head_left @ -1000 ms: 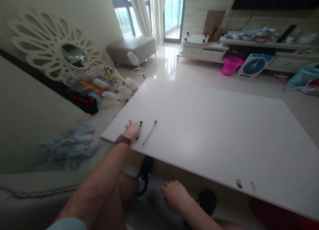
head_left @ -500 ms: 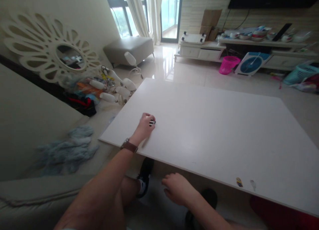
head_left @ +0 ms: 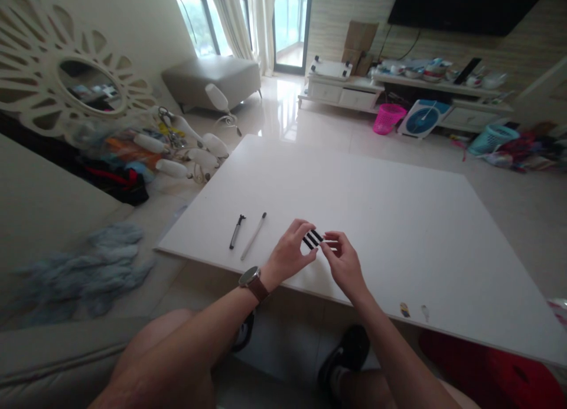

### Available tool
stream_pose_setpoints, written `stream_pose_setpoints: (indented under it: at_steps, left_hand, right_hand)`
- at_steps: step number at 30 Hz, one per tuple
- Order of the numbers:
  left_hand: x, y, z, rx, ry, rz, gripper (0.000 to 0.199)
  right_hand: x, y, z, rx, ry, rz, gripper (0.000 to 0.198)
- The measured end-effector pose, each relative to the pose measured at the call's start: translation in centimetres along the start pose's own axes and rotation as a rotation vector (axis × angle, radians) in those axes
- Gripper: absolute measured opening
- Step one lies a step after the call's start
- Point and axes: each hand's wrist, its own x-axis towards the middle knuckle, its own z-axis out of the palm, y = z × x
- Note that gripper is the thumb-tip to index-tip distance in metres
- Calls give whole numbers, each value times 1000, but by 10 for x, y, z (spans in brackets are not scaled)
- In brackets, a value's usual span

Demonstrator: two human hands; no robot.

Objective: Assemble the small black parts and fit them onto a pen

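Observation:
A small block with black and white stripes [head_left: 313, 239], like an eraser, is held just above the white table [head_left: 376, 208]. My left hand [head_left: 290, 249] grips it between thumb and fingers, with a watch on that wrist. At the block's right end, my right hand [head_left: 343, 258] pinches with thumb and fingertips, partly covering that end. To the left on the tabletop lie a black-and-grey pen [head_left: 237, 232] and a slim white pen-like stick with a dark tip [head_left: 254, 236], apart from both hands.
Two small stickers, one a yellow figure [head_left: 404, 310], sit by the table's near edge. Beyond the left edge are lamp shades [head_left: 204, 159] and a round-mirrored frame [head_left: 91, 85]. A pink basket [head_left: 388, 118] and a blue fan [head_left: 423, 120] stand behind on the floor.
My left hand has moved right with the striped block, uncovering the pen and white stick. My right hand has come up from below the table edge to the block. The view has shifted slightly.

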Motion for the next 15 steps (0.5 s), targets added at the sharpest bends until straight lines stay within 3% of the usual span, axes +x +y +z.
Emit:
stream_pose_setpoints:
  at_steps: [5,8,11,13,15]
  left_hand:
    - [-5,4,7,-88,25,-54,45]
    - [-2,4,12,-373,36,-311,47]
    - [3,4,15,-792,-77,-606,40]
    - [5,4,17,-948,-127,-677,38]
    - [7,3,19,-994,-101,-704,38]
  right_hand:
    - [-3,3,1,54,-11,-22,25]
    - [-1,5,0,70,9,-47,23]
    - [4,8,1,86,-25,-58,24]
    - [7,4,2,47,-53,-78,23]
    - [9,-9,-3,-36,-20,-131,22]
